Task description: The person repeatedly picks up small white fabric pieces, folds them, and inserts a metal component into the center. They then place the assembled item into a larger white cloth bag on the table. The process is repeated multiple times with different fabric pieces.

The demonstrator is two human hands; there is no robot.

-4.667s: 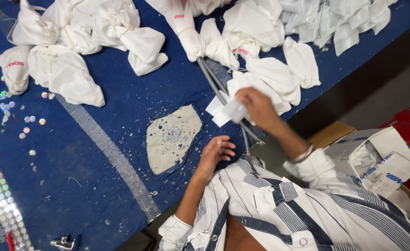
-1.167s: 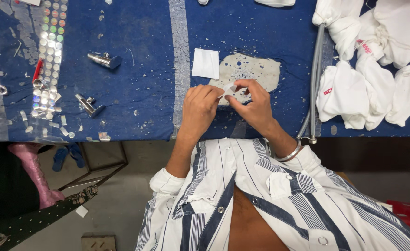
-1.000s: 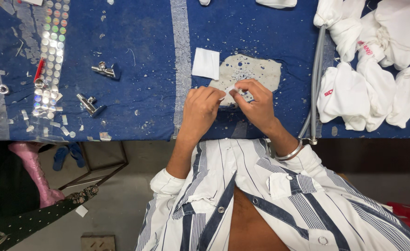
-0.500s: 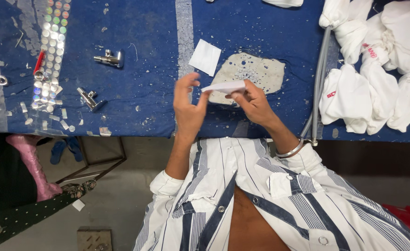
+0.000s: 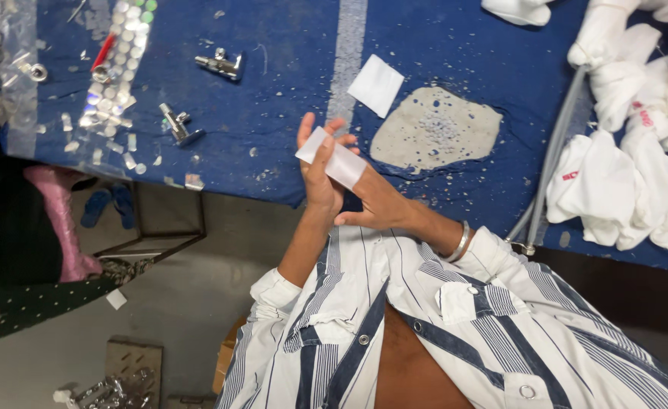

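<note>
Covering part of left hand (image 5: 320,176), white strip (image 5: 332,158) lies betw. both hands; right hand (image 5: 377,206) pinches its end, fingertips hidden.

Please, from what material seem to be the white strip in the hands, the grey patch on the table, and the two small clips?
The white strip, held between both hands, looks like matte paper or thin fabric; it bends softly. The grey patch seems a flat felt or rubber pad, dull, sprinkled with pale specks. The clips look like shiny metal, judging by their bright glints.
</note>
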